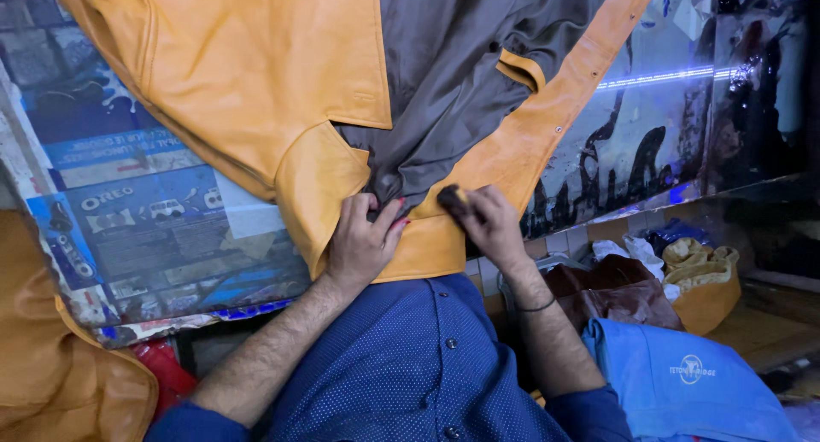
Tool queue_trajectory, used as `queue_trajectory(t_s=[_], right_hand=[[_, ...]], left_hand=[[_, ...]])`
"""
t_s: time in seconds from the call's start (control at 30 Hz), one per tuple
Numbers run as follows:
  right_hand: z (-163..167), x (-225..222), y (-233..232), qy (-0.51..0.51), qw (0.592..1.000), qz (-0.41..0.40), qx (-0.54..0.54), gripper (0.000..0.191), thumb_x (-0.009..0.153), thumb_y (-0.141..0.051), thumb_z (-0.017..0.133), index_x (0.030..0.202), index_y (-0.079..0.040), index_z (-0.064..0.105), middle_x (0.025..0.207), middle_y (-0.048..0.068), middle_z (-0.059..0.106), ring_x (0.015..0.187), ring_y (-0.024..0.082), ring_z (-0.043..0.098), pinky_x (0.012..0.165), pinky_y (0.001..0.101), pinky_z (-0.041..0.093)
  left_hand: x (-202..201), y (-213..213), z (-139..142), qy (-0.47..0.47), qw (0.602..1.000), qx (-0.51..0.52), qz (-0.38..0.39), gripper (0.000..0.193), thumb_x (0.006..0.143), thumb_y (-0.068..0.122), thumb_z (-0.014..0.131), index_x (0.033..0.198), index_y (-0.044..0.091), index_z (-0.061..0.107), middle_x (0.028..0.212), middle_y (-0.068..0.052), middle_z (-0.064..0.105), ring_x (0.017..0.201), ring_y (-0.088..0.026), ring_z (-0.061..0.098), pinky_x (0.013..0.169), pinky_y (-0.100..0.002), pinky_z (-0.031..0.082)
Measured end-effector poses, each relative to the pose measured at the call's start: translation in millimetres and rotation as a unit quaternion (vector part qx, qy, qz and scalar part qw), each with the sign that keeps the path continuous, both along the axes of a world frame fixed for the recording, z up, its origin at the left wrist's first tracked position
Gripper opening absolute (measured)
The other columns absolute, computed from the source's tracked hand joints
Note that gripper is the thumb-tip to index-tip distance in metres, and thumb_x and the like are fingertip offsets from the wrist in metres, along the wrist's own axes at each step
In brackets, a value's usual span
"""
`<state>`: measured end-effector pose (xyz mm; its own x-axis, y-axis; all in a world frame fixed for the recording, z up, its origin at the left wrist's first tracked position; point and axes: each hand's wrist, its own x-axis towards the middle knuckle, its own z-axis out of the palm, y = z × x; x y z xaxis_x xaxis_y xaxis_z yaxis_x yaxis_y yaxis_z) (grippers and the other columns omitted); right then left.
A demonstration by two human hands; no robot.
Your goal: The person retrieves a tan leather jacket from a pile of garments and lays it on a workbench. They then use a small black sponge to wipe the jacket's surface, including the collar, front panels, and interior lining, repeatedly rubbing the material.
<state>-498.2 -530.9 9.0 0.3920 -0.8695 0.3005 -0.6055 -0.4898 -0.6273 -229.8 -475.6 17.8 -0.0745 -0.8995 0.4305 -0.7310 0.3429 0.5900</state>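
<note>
A tabletop (pixel 154 228) covered with printed blue sheeting and dark stains is seen from above, with a mustard-yellow leather jacket (pixel 256 75) spread over it, its grey lining (pixel 461 58) turned up. The left hand (pixel 363 241) is laid flat with fingers spread on the jacket's front edge, pressing the leather down where the lining gathers. The right hand (pixel 489 224) is closed around a small dark pad (pixel 453 199), which is held against the yellow facing strip (pixel 547 117) just beside the left hand. A blue dotted shirt (pixel 410 365) is seen below the forearms. Further right, brown leather pieces (pixel 615 292), a blue cloth (pixel 683 378) and yellow rags (pixel 705 267) are piled beside the tabletop.
</note>
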Motion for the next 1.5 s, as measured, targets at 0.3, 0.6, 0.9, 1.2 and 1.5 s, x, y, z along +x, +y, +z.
queue_trajectory(t_s=[0.3,0.6,0.9,1.2,1.5], right_hand=[[19,11,17,0.120,0.990,0.027,-0.067,0.037,0.078,0.003,0.074,0.113,-0.008,0.073,0.108,0.013,0.066,0.102,0.034,0.061,0.088,0.0437,0.052],[26,21,28,0.127,0.986,-0.063,-0.092,0.041,0.077,0.004,0.071,0.116,-0.010,0.074,0.108,0.012,0.064,0.102,0.034,0.059,0.088,0.0454,0.048],[21,67,29,0.142,0.977,0.049,-0.152,0.039,0.073,-0.007,0.077,0.111,-0.017,0.076,0.113,0.003,0.068,0.103,0.026,0.059,0.089,0.0456,0.043],[21,84,24,0.133,0.976,-0.048,-0.163,0.035,0.081,-0.012,0.076,0.115,-0.020,0.076,0.115,0.000,0.066,0.104,0.027,0.057,0.090,0.0450,0.042],[18,75,22,0.169,0.967,0.044,-0.184,0.039,0.078,-0.011,0.076,0.115,-0.020,0.076,0.116,0.000,0.068,0.103,0.025,0.059,0.091,0.0451,0.040]], left_hand=[[-8,-6,-4,-0.024,1.000,0.005,0.004,0.027,0.092,0.015,0.076,0.119,0.016,0.075,0.091,-0.008,0.052,0.082,-0.026,0.059,0.069,-0.040,0.051],[-7,-16,-17,0.078,0.994,0.075,0.001,0.026,0.095,0.014,0.070,0.120,0.009,0.072,0.094,-0.012,0.055,0.084,-0.029,0.061,0.072,-0.042,0.052],[2,-31,-49,0.123,0.988,0.079,-0.055,0.020,0.099,0.015,0.067,0.116,0.006,0.072,0.091,-0.016,0.055,0.082,-0.034,0.062,0.071,-0.044,0.051],[14,-43,-57,0.204,0.972,0.083,-0.084,0.017,0.099,0.009,0.063,0.113,0.003,0.069,0.091,-0.016,0.065,0.084,-0.034,0.066,0.073,-0.042,0.053],[16,-40,-45,0.220,0.967,0.094,-0.085,0.020,0.098,0.006,0.062,0.117,0.002,0.069,0.091,-0.015,0.064,0.083,-0.032,0.067,0.072,-0.040,0.053]])
